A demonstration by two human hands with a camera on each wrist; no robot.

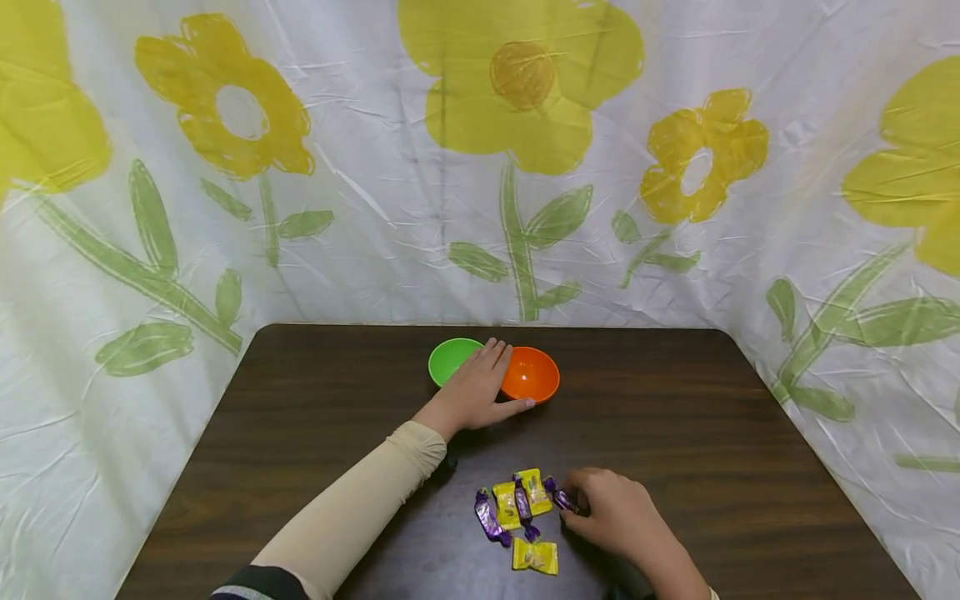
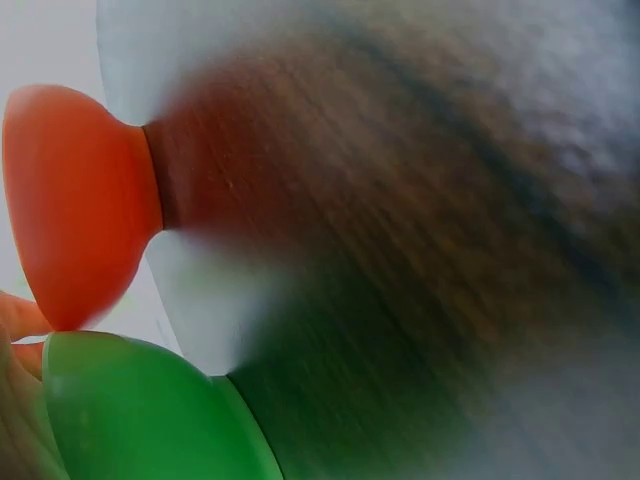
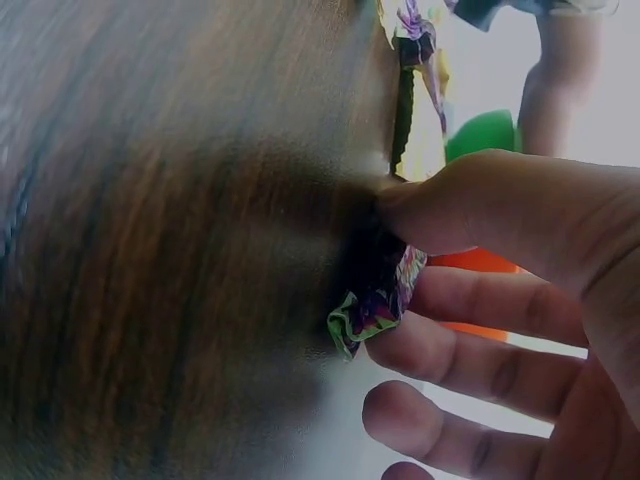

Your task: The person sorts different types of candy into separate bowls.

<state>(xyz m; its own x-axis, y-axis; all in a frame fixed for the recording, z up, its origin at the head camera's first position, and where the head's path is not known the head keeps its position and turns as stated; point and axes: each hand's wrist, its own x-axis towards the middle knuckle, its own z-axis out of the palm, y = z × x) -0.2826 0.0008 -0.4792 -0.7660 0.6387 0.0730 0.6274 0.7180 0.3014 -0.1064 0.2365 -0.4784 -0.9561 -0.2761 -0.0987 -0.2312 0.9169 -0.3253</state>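
A green bowl [image 1: 452, 360] and an orange bowl [image 1: 534, 375] stand side by side toward the back of the table. My left hand [image 1: 476, 390] reaches over where they meet, its fingers extended and its thumb at the orange bowl's near rim. In the left wrist view, fingers show behind the two bowls' rims. Nearer the front, my right hand [image 1: 617, 510] pinches a purple-wrapped candy [image 3: 385, 300] between thumb and fingers, low over the table. Left of it lie purple candies [image 1: 491, 518] and yellow-wrapped candies [image 1: 536, 557] in a loose group.
The dark wooden table [image 1: 315, 400] ends at a white curtain [image 1: 360, 250] printed with yellow flowers, which hangs along the back and both sides. My left forearm's cream sleeve [image 1: 360, 508] crosses the table left of the candies.
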